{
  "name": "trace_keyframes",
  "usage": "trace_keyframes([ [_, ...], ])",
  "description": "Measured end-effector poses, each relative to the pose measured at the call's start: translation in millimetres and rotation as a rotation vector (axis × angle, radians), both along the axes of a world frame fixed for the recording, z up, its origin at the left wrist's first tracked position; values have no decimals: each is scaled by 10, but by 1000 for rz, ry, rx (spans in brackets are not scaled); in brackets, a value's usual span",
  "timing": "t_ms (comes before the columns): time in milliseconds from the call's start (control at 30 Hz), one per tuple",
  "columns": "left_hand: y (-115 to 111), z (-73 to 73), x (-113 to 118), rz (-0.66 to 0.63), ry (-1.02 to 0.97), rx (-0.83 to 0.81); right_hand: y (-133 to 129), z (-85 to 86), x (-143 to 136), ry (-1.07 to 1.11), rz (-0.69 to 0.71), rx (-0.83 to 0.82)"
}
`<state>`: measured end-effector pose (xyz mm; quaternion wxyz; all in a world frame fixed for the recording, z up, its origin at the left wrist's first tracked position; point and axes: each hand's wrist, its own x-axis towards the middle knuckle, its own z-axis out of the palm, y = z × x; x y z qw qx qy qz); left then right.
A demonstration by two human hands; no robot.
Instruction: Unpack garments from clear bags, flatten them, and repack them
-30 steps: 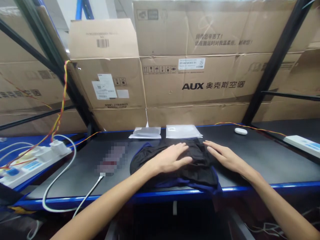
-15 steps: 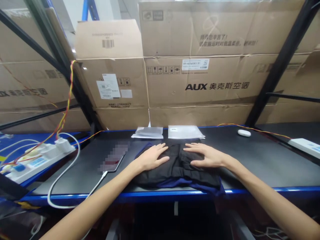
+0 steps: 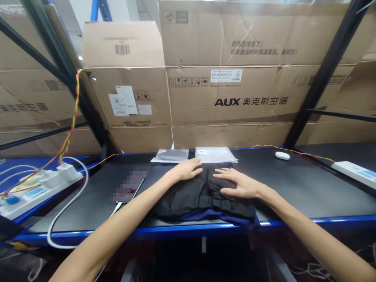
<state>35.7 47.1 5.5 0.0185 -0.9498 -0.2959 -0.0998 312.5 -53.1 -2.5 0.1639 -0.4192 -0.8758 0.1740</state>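
A black garment [image 3: 190, 197] with dark blue fabric [image 3: 211, 214] showing beneath it lies folded on the shelf top, its near side reaching the blue front edge. My left hand [image 3: 185, 170] rests on its far left part, fingers stretched toward the middle. On the right half lies my right hand [image 3: 239, 183], fingers spread and palm down. Neither hand grips the cloth. Just beyond the garment are two flat translucent plastic bags [image 3: 216, 154], the right one bearing a small white label.
Left of the garment lies a phone [image 3: 131, 187] on a white charging cable [image 3: 85, 172]. Power strips [image 3: 41, 188] sit at both sides. A small white case [image 3: 282, 156] is at the back right. Cardboard [image 3: 229, 113] walls the rear, between black metal posts [image 3: 320, 78].
My left hand has slid away from me across the garment, toward the plastic bags. My right hand stays about where it was on the cloth. The view has shifted slightly.
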Motion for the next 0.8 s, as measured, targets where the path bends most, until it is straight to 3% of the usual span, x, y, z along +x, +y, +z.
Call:
trace_keyframes([
  [200, -26, 13, -85, -26, -123, 95, -28, 50, -31, 6, -3, -9],
  [367, -279, 75, -229, -82, -181, 184, -42, 74, -41, -20, -5, -10],
  [500, -477, 18, -342, -71, -209, 141, -41, 128, -38, -46, -4, -73],
  [667, -506, -100, -394, -14, -293, 86, 9, 218, -10, -89, 48, -256],
  [800, -475, -121, -387, -45, -252, 37, 24, 206, -5, -60, 44, -209],
])
